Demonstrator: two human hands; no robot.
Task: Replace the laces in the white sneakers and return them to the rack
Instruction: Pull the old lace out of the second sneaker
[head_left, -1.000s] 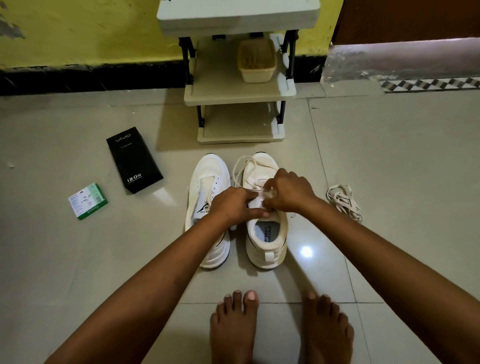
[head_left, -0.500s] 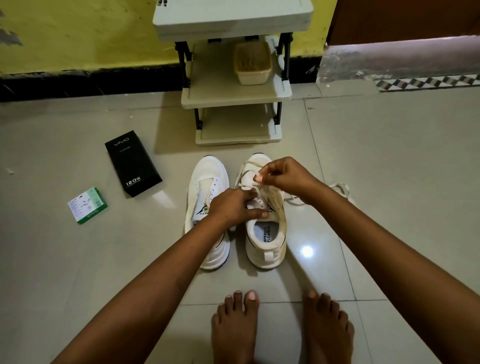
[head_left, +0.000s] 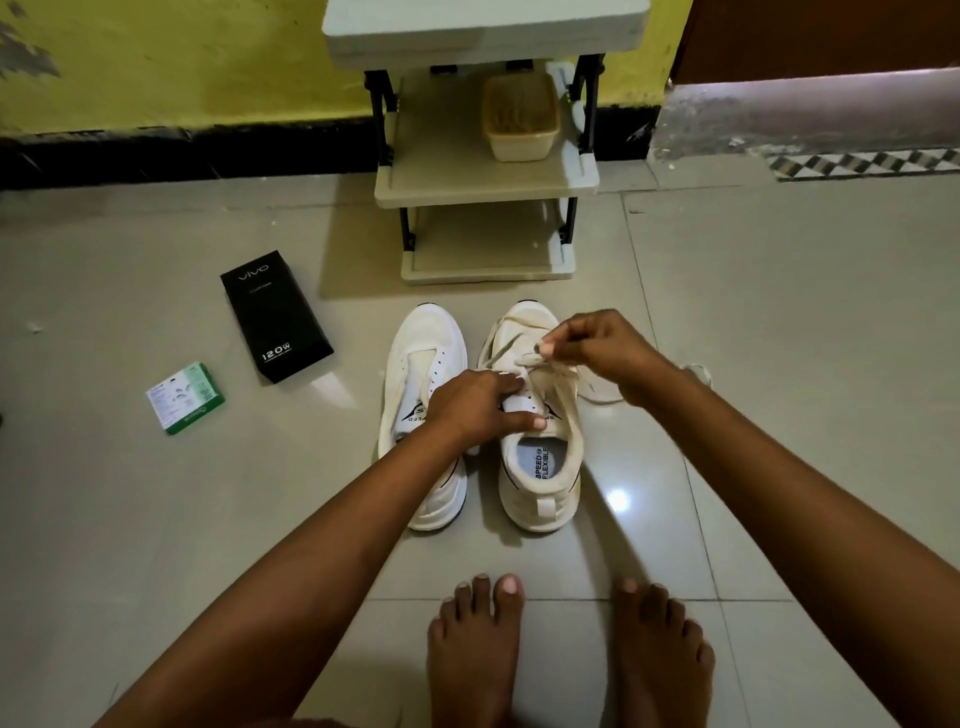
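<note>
The white sneakers stand side by side on the tiled floor (head_left: 156, 519), just in front of the shoe rack (head_left: 485, 176), toes toward the rack and heels toward my bare feet (head_left: 566, 649) — their long axes run straight away from me. My left hand (head_left: 475, 408) reaches across the left sneaker (head_left: 423, 353) and rests on the tongue area of the right sneaker (head_left: 540, 467), fingers stretched forward and the thumb lying along the rim of the opening; whether they pinch anything underneath I cannot tell. My right hand (head_left: 597, 345) is over the right sneaker's front half, wrist bent, thumb and forefinger pinching the cream lace (head_left: 527, 360) at its tip. That lace is partly threaded — slack loops lie over the toe end. A second lace (head_left: 602, 395) peeks out on the floor beside my right wrist, mostly hidden by the arm. Toward the left edge of the floor lie a black vivo box (head_left: 275, 322) and a small green-and-white box (head_left: 186, 397). A beige basket (head_left: 521, 117) sits on the rack's middle shelf.
</note>
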